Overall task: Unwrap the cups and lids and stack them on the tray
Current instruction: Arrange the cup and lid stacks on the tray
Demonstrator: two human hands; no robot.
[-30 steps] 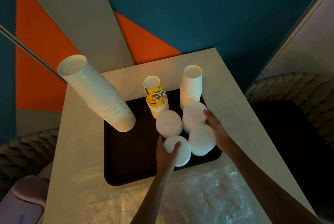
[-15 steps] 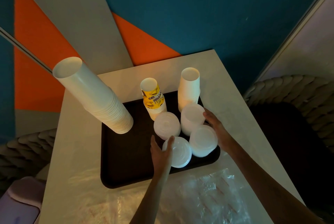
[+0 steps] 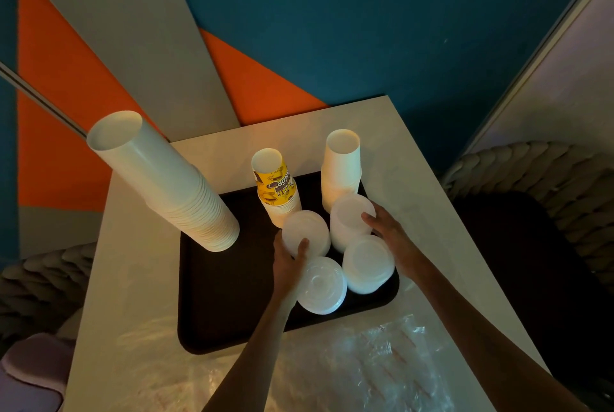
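Fingers (image 3: 303, 245) of the left hand (image 3: 288, 260) curl round a stack of white round plastic lids (image 3: 307, 229), thumb laid on top. The right hand (image 3: 390, 229) grips a taller stack of white lids (image 3: 350, 212) just right of that. I see both on the dark rectangular tray (image 3: 229, 282), with two more white lid stacks (image 3: 367, 265) just nearer than the fingers (one beside the left wrist). Beyond the fingers stand three stacks of paper cups (image 3: 342, 162). Crumpled clear plastic wrap (image 3: 382, 362) lies on the pale desk (image 3: 139, 278).

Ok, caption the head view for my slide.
Left hand holds the left lid stack, right hand the rear lid stack, on a dark tray.
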